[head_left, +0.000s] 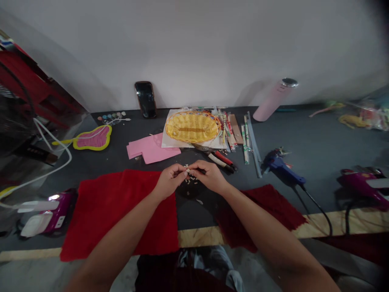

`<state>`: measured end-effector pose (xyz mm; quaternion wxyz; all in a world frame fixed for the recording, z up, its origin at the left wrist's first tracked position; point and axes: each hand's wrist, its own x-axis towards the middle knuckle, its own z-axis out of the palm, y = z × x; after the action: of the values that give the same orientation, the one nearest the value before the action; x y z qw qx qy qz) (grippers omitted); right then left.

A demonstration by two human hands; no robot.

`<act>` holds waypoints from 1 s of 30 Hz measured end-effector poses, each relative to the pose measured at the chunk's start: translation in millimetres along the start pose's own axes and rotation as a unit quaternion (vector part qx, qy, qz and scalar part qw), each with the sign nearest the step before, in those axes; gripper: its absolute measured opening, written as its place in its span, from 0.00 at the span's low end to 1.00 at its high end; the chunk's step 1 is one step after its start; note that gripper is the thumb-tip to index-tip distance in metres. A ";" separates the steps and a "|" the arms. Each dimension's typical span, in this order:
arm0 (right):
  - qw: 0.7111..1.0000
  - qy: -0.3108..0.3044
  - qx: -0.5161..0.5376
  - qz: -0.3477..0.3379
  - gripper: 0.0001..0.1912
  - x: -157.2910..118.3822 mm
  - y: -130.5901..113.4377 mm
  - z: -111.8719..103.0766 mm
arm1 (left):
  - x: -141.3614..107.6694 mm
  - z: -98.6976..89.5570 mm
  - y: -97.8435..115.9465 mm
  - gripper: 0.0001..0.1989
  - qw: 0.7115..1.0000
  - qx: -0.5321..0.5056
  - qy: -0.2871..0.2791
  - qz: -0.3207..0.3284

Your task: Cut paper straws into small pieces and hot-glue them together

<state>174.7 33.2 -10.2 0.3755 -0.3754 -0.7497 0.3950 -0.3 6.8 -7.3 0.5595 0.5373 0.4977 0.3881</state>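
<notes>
Tabletop point(310, 142) carries red cloth point(127, 211) near our left hand point(170, 181). That and our right hand point(210, 175) are narrowed, pinching 1 pale bit point(188, 170) between them, above scattered pale pieces point(187, 180). Nothing looks finished; those seem unworked. We cannot tell the bit's direction or long axis.

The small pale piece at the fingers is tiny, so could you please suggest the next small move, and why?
I would perhaps ease the right hand slightly aside for a clearer look: its fingers and those of the left hand crowd the small pale piece, partly hiding it, and similar loose bits lie close by.
</notes>
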 end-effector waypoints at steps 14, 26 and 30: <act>1.000 -0.006 -0.012 -0.008 0.07 -0.3 0.3 -0.6 | 0.1 -1.0 -1.7 0.10 1.000 -0.009 -0.006 -0.013; 1.000 -0.010 -0.026 -0.012 0.07 -0.4 -1.4 -1.3 | 0.4 -1.0 -1.7 0.08 0.999 -0.039 -0.015 -0.033; 1.000 -0.008 -0.022 -0.007 0.07 -0.5 -1.2 -0.7 | 0.0 -0.5 -0.6 0.08 0.998 -0.053 -0.019 -0.032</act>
<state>175.1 32.5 -9.0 0.3641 -0.3753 -0.7638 0.3784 -0.9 6.8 -7.9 0.6087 0.4983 0.4827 0.3851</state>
